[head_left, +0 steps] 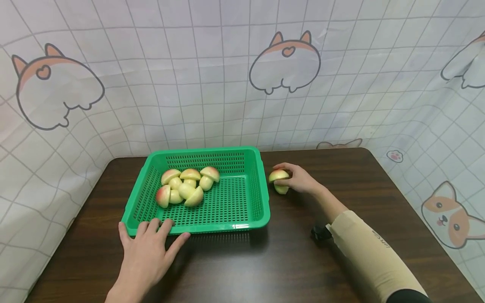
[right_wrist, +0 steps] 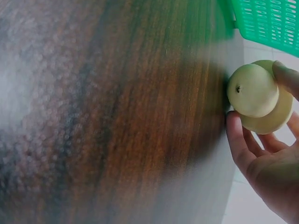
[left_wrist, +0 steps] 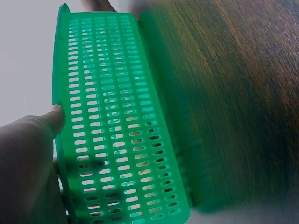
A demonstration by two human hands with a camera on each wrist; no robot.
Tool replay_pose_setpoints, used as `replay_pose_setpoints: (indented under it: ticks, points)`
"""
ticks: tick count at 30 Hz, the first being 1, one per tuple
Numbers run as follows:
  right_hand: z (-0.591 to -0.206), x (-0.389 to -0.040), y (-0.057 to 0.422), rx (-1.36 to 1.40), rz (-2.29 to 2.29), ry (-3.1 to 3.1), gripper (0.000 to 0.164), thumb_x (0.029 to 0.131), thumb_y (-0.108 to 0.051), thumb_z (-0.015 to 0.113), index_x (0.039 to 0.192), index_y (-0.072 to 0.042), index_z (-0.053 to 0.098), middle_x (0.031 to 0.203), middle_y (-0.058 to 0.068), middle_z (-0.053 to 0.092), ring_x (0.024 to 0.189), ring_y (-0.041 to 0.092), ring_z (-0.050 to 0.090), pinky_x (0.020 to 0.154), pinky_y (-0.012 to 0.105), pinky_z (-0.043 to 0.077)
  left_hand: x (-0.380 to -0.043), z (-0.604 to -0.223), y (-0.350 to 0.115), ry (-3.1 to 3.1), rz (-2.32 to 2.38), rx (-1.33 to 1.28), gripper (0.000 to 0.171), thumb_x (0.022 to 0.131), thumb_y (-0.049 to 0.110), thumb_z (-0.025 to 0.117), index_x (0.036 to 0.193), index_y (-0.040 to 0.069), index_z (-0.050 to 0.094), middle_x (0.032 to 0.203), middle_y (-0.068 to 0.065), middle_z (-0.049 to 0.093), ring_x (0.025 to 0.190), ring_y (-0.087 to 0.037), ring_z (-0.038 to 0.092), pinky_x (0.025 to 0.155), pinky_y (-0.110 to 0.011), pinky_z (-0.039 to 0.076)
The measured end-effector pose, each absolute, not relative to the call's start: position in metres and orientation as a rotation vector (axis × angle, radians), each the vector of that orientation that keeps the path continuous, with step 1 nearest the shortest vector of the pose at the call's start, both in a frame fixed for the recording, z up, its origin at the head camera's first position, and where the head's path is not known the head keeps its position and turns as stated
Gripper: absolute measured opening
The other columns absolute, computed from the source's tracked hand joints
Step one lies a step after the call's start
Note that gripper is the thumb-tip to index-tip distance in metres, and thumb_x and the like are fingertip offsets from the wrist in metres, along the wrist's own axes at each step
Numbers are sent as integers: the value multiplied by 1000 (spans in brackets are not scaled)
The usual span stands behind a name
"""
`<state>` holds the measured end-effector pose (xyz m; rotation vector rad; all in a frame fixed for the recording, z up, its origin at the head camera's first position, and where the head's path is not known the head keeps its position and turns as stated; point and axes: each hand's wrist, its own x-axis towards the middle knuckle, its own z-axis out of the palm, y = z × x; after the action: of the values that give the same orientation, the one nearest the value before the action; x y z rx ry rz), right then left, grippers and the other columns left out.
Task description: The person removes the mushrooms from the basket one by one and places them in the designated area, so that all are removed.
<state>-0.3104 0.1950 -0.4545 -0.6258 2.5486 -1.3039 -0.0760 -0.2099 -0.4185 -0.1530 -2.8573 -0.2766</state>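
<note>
My right hand (head_left: 299, 179) holds a mushroom-shaped piece (head_left: 281, 176) with a pink-and-yellow cap and pale stem, just right of the green basket (head_left: 264, 185). In the right wrist view, thumb and fingers (right_wrist: 238, 140) close around its cap, and the round stem end (right_wrist: 254, 91) faces the camera. My left hand (head_left: 145, 256) rests on the basket's near-left rim, fingers spread over the edge. Its thumb (left_wrist: 53, 119) touches the rim in the left wrist view. Several similar mushroom-shaped pieces (head_left: 186, 190) lie grouped in the basket's left half.
The basket stands on a dark brown wooden table (head_left: 235, 265). Behind and beside the table hangs a white grid-patterned cloth (head_left: 212, 105) with cartoon dogs. A small black object (head_left: 320, 232) shows beside the right sleeve (head_left: 373, 252).
</note>
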Motion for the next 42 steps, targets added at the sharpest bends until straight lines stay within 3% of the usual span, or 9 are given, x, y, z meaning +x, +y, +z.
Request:
replay_pose_setpoints:
  ticks: [19, 32, 42]
  points:
    - [-456, -309, 203, -645, -1322, 2498, 60, 94, -22, 78, 144, 0, 53, 124, 17, 65, 102, 29, 63, 78, 44, 57, -75, -422, -210, -2841, -283, -157, 58, 99, 63, 56, 118, 10, 66, 110, -16, 63, 112, -46, 53, 102, -86, 0]
    - [-443, -308, 213, -624, -1316, 2477, 56, 96, -20, 76, 144, -2, 53, 140, 22, 55, 113, 34, 62, 82, 47, 56, -75, -422, -210, -2822, -284, -165, 56, 98, 62, 58, 116, 10, 66, 109, -15, 63, 111, -46, 54, 102, -86, -1]
    - [-423, -313, 219, -619, -1260, 2529, 56, 96, -26, 76, 145, -9, 53, 148, 25, 47, 134, 42, 49, 92, 54, 53, -76, -421, -209, -2810, -278, -164, 56, 98, 62, 58, 116, 9, 66, 109, -16, 63, 111, -45, 54, 102, -86, 1]
